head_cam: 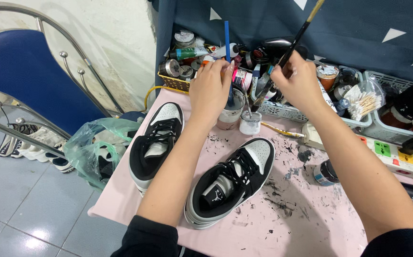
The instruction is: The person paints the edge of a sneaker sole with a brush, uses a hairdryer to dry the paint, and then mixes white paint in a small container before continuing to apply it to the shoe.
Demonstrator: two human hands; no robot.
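My left hand (209, 88) grips a blue-handled brush (227, 45) whose tip dips into a pale cup (229, 115) at the back of the pink table (273, 228). My right hand (297, 82) holds a long black-handled brush (297, 35), its tip pointing down toward a small white jar (250, 123). Two black, grey and white sneakers lie on the table: one (156, 143) left of my left forearm, the other (230, 181) between my forearms.
Baskets (282, 112) crammed with paint bottles, jars and cotton swabs (363, 102) line the back. A power strip (396, 157) lies at right, a small dark jar (324, 172) near it. A green plastic bag (97, 147) and blue chair (30, 81) stand left. Black paint spatter marks the tabletop.
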